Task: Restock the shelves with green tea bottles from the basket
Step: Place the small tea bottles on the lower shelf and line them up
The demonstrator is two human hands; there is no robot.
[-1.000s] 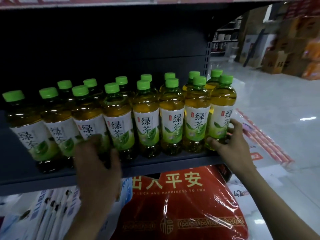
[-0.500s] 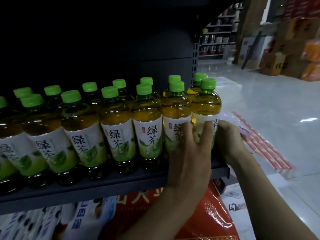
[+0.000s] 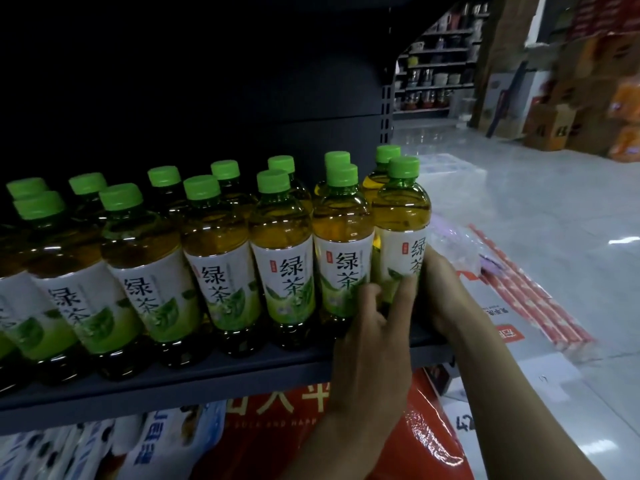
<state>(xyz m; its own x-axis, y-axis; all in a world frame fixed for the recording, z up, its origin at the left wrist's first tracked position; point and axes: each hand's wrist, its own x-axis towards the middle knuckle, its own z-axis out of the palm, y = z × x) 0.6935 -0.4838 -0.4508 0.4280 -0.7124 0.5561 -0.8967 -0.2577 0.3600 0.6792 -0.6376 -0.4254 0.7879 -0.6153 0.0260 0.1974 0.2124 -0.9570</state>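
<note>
Two rows of green tea bottles point(image 3: 221, 258) with green caps and white-green labels stand on the dark shelf point(image 3: 207, 379). The rightmost front bottle point(image 3: 401, 230) stands at the shelf's right end. My left hand point(image 3: 367, 348) holds its lower part, thumb on the label and fingers tucked between it and its neighbour. My right hand point(image 3: 446, 296) cups the bottle's right side, its fingers hidden behind the bottle. The basket is out of view.
Below the shelf lie a red plastic-wrapped pack point(image 3: 277, 441) and white-blue packs point(image 3: 156, 441). Red-striped packages point(image 3: 526, 299) lie on the floor to the right. Cardboard boxes point(image 3: 550, 126) are stacked far right. The shelf's back panel is dark.
My left hand came from the left part of the row to the rightmost bottle and now holds it low down. The right hand stayed at that bottle. The view shifted right.
</note>
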